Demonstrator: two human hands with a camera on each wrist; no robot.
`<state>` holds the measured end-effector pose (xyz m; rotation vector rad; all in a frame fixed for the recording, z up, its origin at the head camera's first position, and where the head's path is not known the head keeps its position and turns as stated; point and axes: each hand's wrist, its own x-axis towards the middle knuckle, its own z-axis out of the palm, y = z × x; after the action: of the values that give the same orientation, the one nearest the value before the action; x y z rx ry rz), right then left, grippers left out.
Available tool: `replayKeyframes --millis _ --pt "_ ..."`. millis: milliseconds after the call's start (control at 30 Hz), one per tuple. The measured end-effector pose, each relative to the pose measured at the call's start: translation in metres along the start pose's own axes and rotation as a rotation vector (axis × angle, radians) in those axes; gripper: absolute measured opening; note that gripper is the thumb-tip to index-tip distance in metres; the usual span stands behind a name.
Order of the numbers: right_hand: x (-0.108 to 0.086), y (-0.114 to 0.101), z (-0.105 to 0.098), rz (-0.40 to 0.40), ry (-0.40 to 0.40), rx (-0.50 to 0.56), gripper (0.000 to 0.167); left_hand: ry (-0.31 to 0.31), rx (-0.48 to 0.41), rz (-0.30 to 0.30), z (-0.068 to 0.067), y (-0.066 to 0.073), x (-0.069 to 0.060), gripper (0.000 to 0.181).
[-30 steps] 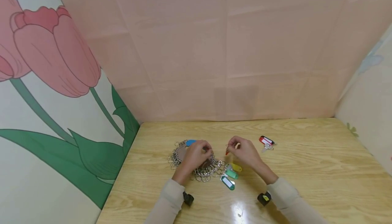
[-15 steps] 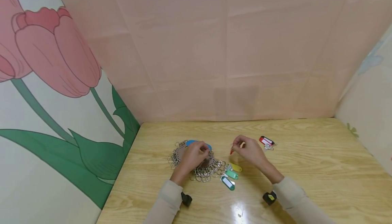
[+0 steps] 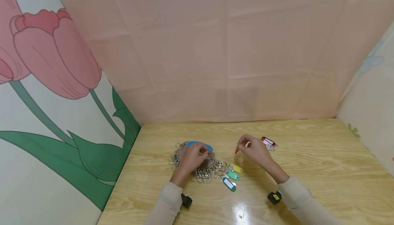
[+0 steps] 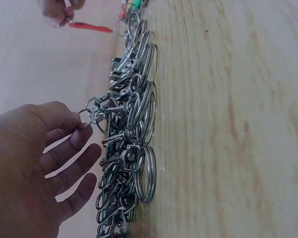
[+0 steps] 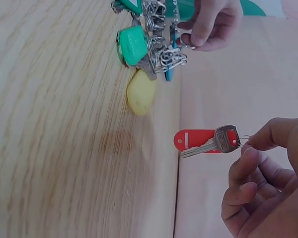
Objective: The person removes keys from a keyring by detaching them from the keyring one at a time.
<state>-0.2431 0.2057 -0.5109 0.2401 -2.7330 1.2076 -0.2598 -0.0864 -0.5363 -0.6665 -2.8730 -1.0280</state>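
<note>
My left hand [image 3: 192, 158] is over a round cluster of metal key rings and clasps [image 3: 207, 174]. In the left wrist view its thumb and index finger pinch a small metal ring [image 4: 87, 118] at the cluster's edge. My right hand [image 3: 255, 151], raised to the right, pinches the thin ring of a red key tag; in the right wrist view the red tag [image 5: 198, 138] and a silver key [image 5: 223, 140] hang from it. Yellow [image 3: 236, 168], light green [image 3: 232, 175] and dark green [image 3: 229, 184] tags lie at the cluster's right side.
A red tag [image 3: 267, 142] and a black one lie with a key behind my right hand on the wooden table [image 3: 323, 170]. A blue piece [image 3: 200, 145] shows at the cluster's back. A pink sheet [image 3: 227, 47] stands behind the table.
My right hand has moved to the right with the red tag, away from the cluster. My left hand has shifted slightly left, uncovering more of the blue piece.
</note>
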Motion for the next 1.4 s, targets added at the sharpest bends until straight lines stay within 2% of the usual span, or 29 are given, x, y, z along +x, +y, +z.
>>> replayKeyframes --millis 267,433,633,900,1400 --pt "-0.002 0.004 -0.009 -0.006 0.031 -0.046 0.004 -0.004 0.001 -0.028 0.001 -0.001 0.002 0.008" --pt "-0.002 0.009 -0.014 -0.010 0.042 -0.093 0.004 0.005 0.009 -0.018 0.001 -0.002 0.002 0.007" --pt "-0.002 0.015 -0.019 -0.011 0.029 -0.064 0.005 0.032 0.055 -0.006 0.001 -0.002 0.003 0.007" --pt "-0.002 0.021 -0.025 0.004 0.007 -0.055 0.008 0.034 0.063 -0.006 0.003 -0.006 0.004 0.007" --pt "-0.002 0.032 -0.038 0.029 0.035 -0.075 0.008 0.031 0.084 0.004 0.002 -0.007 0.003 0.008"
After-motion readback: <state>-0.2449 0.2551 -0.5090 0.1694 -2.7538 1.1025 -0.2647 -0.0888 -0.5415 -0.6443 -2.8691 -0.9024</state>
